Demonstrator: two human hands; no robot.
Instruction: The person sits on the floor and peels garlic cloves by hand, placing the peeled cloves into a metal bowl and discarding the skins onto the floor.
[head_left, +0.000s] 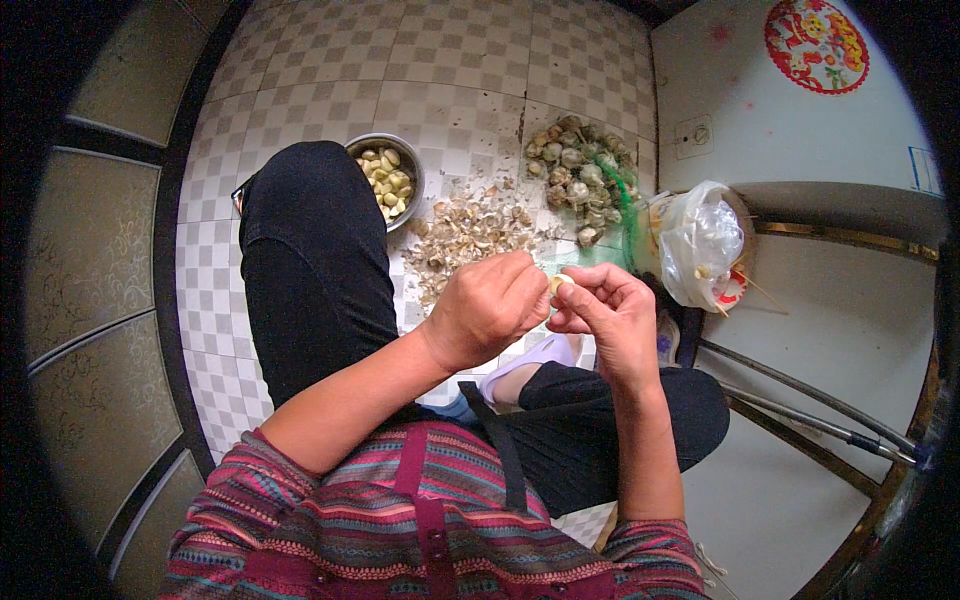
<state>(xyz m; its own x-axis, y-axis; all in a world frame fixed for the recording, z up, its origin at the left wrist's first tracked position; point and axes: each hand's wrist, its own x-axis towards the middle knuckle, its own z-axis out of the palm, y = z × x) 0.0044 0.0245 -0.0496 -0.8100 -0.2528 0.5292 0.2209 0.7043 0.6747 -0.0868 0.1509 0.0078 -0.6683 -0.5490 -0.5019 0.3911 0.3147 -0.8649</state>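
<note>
My right hand (611, 315) pinches a pale garlic clove (559, 283) between thumb and fingers, in front of me over the floor. Curled and closed, my left hand (491, 304) touches the clove's left side; whether its fingers hold anything is hidden. Beyond my left knee stands a metal bowl (417, 169) holding several peeled garlic cloves (390, 180). A heap of garlic skins (472, 236) lies on the tiled floor beyond my hands. To the right of that heap are several whole garlic bulbs (577, 176), partly in a green mesh bag (628, 206).
A bin lined with a white plastic bag (697, 240) stands at the right, with thin wooden sticks poking out. A white appliance (720, 112) is behind it. Metal tubes (810, 405) lean at the lower right. Dark-framed cabinet panels (97, 247) line the left.
</note>
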